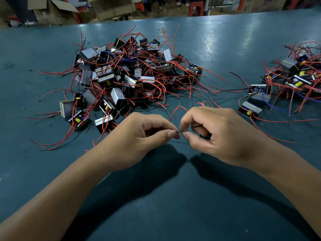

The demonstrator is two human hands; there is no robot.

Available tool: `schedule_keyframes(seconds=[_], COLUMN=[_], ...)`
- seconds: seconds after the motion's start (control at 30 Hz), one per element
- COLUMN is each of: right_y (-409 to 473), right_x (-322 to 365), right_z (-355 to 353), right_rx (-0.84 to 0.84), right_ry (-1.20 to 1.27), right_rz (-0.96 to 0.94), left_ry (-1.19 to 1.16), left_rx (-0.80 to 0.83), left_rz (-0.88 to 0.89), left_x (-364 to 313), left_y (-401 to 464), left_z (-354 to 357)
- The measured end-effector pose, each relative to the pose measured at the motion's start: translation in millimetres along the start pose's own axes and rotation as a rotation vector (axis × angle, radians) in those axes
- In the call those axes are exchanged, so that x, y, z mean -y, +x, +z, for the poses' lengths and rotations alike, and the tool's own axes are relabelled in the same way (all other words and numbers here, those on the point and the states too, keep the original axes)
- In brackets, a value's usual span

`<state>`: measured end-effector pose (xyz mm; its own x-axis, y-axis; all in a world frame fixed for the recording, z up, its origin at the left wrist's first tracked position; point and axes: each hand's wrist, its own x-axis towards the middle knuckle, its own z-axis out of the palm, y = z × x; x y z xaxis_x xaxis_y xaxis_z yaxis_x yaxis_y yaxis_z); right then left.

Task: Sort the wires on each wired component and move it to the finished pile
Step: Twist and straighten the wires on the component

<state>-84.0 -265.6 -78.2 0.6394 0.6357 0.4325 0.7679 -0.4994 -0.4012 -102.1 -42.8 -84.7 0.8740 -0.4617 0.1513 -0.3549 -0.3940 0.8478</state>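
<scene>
Both hands pinch thin black wire (pixel 196 126): left hand (pixel 144 134), right hand (pixel 212 133), fingertips nearly touching; big pile (pixel 125 75) behind.

Teal table (pixel 225 40); red wires (pixel 156 84); black components (pixel 119 98), yellow stripes.

I see a thin black wire (pixel 196 126) stretched nearly level between thumb-and-forefinger pinches at the centre, its bare silvery tip showing in the gap; the component it belongs to is mostly hidden, only a dark corner (pixel 205 136) visible. Red wires (pixel 174 112) arc up toward 12 o'clock from there. At 11 o'clock lies the big unsorted heap (pixel 125 75) of black-and-grey blocks tangled in red, black and blue leads. At 2 o'clock sits the smaller pile (pixel 293 79), leads splayed outward.
</scene>
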Motion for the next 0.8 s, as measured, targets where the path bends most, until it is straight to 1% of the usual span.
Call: schedule_keyframes(seconds=[0.3, 0.6, 0.8], right_y=[-0.4, -1.2, -1.4], right_x=[1.3, 2.7, 3.8], right_z=[1.1, 1.3, -2.4], right_rx=[0.016, 0.037, -0.037], right_ry=[0.076, 0.004, 0.008], right_rz=[0.063, 0.057, 0.069], left_ry=[0.043, 0.079, 0.101], left_rx=[-0.004, -0.047, -0.118], left_rz=[0.008, 0.021, 0.023], left_x=[-0.2, -1.8, -2.5], left_y=[-0.4, -0.9, -1.2], left_z=[0.7, 1.6, 6.4])
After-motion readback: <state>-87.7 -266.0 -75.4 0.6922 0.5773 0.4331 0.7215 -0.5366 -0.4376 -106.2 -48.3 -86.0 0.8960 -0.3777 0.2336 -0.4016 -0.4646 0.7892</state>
